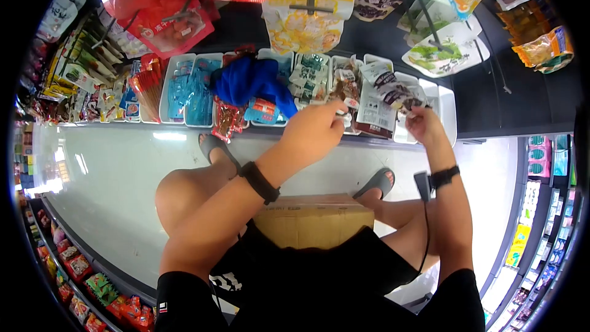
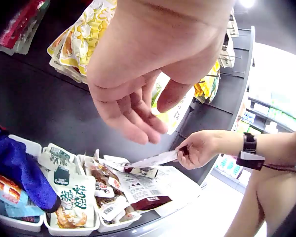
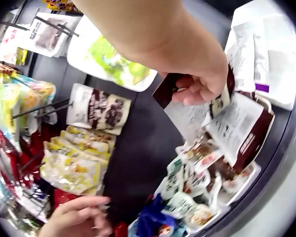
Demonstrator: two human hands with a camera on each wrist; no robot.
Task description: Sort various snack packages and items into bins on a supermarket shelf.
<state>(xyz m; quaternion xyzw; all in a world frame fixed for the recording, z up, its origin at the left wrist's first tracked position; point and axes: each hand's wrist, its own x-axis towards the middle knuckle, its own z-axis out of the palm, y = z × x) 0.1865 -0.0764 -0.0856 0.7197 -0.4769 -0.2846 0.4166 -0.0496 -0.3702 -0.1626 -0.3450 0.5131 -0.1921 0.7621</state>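
Note:
My right hand (image 1: 413,114) pinches the corner of a flat white and maroon snack packet (image 1: 388,84) and holds it above the white trays (image 1: 447,110) on the low shelf. In the right wrist view the fingers (image 3: 200,91) curl over the packet's dark corner (image 3: 164,92). My left hand (image 1: 335,114) hovers over brown snack packets (image 1: 345,89) in the middle trays. From the left wrist view its fingers (image 2: 138,118) hang relaxed with nothing in them, and the held packet (image 2: 150,160) shows beyond.
A blue cloth (image 1: 252,81) lies over the trays left of my hands. Bagged snacks hang on pegs (image 1: 307,15) above the shelf. A cardboard box (image 1: 313,220) sits between my knees. More shelves line the aisle at both sides.

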